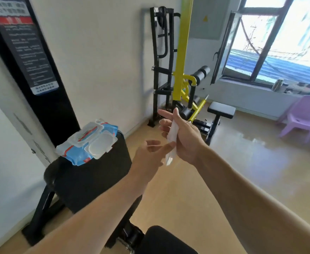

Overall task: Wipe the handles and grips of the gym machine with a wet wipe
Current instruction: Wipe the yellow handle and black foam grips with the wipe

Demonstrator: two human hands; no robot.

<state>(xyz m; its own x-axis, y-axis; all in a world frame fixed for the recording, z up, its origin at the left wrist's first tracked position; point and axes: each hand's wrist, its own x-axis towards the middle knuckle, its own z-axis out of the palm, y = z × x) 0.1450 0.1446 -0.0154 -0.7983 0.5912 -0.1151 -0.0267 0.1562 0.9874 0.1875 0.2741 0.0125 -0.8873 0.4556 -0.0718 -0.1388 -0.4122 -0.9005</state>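
A white wet wipe (173,136), bunched into a long strip, hangs from my right hand (184,136), which holds it between thumb and fingers at mid-frame. Just below and left, my left hand (148,154) pinches the wipe's lower part with thumb and fingertips. A blue wet wipe pack (88,142) with its white lid flipped open lies on a black padded seat (95,173) to the left. The yellow and black gym machine (179,70) stands against the far wall behind my hands, with a black roller pad (201,72) and black curved handles (164,33) high up.
A black bench pad (221,110) belongs to the machine's base on the wooden floor. A purple plastic chair (300,118) stands at the right under the open window (260,43). A black poster (28,52) hangs on the left wall. Another black pad (167,241) is at the bottom.
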